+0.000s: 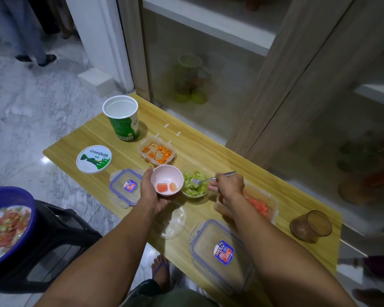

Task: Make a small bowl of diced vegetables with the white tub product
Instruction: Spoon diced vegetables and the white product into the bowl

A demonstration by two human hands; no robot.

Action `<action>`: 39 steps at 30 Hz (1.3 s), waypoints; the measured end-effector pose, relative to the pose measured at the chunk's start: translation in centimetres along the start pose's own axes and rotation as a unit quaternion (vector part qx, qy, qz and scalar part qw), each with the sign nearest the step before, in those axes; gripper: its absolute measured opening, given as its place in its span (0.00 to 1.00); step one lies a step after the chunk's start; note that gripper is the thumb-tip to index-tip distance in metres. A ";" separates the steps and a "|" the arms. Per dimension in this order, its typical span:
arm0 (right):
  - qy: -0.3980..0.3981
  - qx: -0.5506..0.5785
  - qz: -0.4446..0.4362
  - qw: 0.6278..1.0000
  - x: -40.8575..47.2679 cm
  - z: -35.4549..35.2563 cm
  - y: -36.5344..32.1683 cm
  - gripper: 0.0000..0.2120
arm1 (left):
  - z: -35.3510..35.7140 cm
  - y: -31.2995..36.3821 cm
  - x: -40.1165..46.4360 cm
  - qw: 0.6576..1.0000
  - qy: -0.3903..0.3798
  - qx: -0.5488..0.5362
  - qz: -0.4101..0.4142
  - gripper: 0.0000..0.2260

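My left hand (152,193) holds a small pink bowl (164,175) from below, tilted toward me, with two red-pink cubes inside. My right hand (227,185) grips a metal spoon (205,179) whose tip dips into a clear bowl of diced green vegetable (196,183) just right of the pink bowl. An open white and green tub (122,117) stands at the far left of the wooden table (208,151); its lid (94,159) lies nearby. A container of diced carrot (157,152) sits behind the pink bowl. A container of red cubes (261,206) lies partly hidden under my right wrist.
Two clip-lock lids (125,187) (220,251) and a clear round lid (172,220) lie along the near edge. A brown tumbler (310,226) stands at the right end. A blue bowl of mixed salad (7,224) rests on a black stool at left. A glass cabinet stands behind.
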State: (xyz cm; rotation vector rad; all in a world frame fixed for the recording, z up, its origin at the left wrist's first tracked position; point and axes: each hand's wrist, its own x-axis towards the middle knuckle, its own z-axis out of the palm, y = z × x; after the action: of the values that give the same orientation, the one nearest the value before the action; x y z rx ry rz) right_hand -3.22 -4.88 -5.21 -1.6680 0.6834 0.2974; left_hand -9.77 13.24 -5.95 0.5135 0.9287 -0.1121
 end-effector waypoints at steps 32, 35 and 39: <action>-0.145 -0.095 -0.335 0.926 -5.5 4.5 -3.4 0.02 | -0.5 2.8 1.0 1.000 -0.011 -0.010 -0.005 0.31; -0.140 -0.086 -0.332 0.929 -5.5 5.5 -3.6 0.07 | -0.4 3.6 1.6 1.000 -0.020 -0.010 -0.002 0.32; -0.122 -0.048 -0.314 0.940 -4.7 6.9 -4.3 0.09 | -0.6 4.9 2.4 1.000 -0.016 -0.004 0.006 0.31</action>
State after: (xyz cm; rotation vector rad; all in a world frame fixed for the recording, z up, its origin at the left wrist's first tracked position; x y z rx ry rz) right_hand -3.17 3.32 -0.71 -1.8102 -0.0677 0.0717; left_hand -7.26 18.06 -6.28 0.5083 0.8937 -0.1062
